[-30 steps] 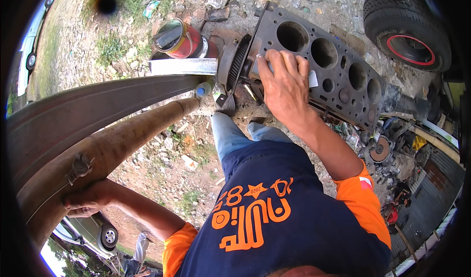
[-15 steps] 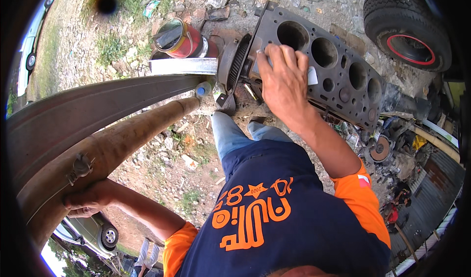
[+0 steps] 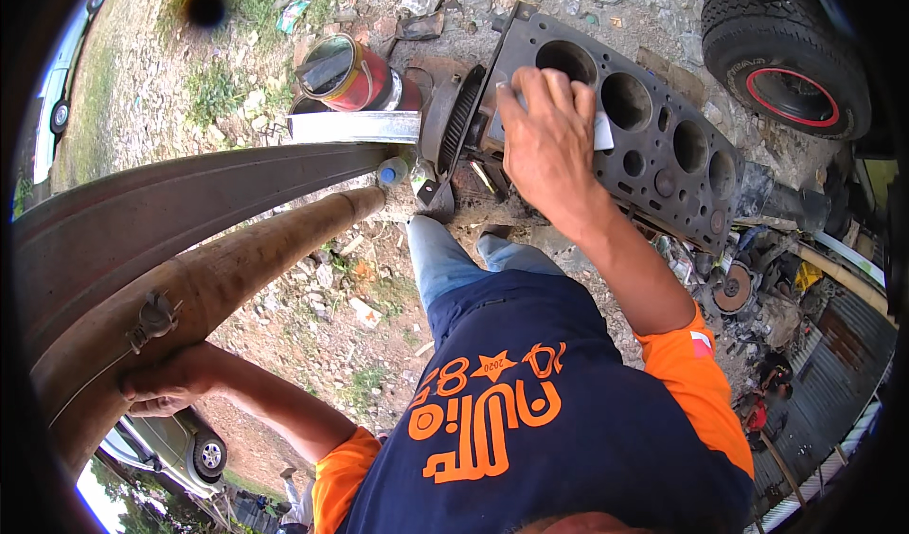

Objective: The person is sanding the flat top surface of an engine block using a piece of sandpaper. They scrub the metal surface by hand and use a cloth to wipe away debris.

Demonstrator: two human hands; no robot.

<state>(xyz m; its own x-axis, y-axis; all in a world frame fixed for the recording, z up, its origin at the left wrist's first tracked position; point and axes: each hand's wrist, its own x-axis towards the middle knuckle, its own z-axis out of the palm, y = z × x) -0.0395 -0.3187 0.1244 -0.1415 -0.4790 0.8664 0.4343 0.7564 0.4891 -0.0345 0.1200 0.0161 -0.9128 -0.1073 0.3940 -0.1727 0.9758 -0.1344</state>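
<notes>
My right hand (image 3: pixel 554 146) is closed over a white flat sheet (image 3: pixel 603 132), pressing it on the top face of a grey engine block (image 3: pixel 653 122) near its left end. Bent fingers hide most of the sheet; only a pale corner sticks out on the right. The block has a row of large round bores, and the fingertips are beside the leftmost one. At lower left, my left hand (image 3: pixel 170 381) grips the side of a thick bamboo pole (image 3: pixel 227 274), with part of its fingers hidden behind the pole. A plug-like piece on a wire (image 3: pixel 154 318) hangs on this pole.
A brown metal beam (image 3: pixel 208 188) runs along the pole. Beyond it stand a red bucket (image 3: pixel 365 84) and a capped plastic bottle (image 3: pixel 391 171). A tyre (image 3: pixel 786 70) is at upper right. Scattered parts, including a rusty disc (image 3: pixel 732 288), lie on the right over stony ground.
My right hand has slid slightly farther from me over the block, with the white sheet under it. The left hand stays on the bamboo pole. A person in the background at lower left has shifted.
</notes>
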